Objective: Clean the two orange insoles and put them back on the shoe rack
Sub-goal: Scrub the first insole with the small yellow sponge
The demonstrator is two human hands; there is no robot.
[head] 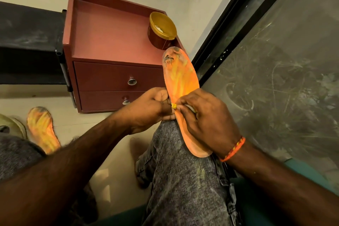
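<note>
One orange insole (pixel 180 77) stands on edge over my right knee, its toe end dirty with grey-brown stains and pointing up. My left hand (pixel 152 108) grips its left edge near the middle. My right hand (pixel 207 121) grips the right side, and its fingertips pinch a small yellow bit at the insole's edge. The heel end pokes out below my right wrist. The second orange insole (pixel 43 129) lies flat on the floor at the lower left, grey dirt on its toe.
A reddish-brown two-drawer cabinet (pixel 113 79) stands ahead, with an open yellow-rimmed round tub (pixel 162 30) on its top. A black rack shelf (pixel 31 42) sits to its left. A dusty dark glass panel (pixel 275 71) fills the right. A pale shoe (pixel 11 124) lies far left.
</note>
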